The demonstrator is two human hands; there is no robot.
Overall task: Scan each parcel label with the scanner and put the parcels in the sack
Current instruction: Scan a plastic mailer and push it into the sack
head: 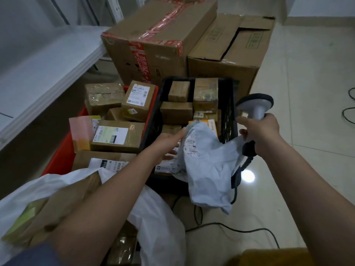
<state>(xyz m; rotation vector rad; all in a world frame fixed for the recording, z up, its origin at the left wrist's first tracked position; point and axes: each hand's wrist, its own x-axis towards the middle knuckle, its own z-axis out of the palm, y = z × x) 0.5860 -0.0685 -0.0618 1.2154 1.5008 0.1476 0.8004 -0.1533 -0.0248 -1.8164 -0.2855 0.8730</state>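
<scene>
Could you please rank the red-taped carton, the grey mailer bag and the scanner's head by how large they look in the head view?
1. Red-taped carton, largest.
2. Grey mailer bag, though it lies nearer the camera, which inflates it.
3. Scanner head, clearly smallest.

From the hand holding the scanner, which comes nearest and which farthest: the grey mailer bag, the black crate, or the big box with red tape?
Measured from the right hand in the head view:
1. Grey mailer bag: just left of the hand, its edge at the fingers.
2. Black crate: left and slightly beyond, its wall apart from the hand.
3. Big box with red tape: far back on the left, behind the crate.
</scene>
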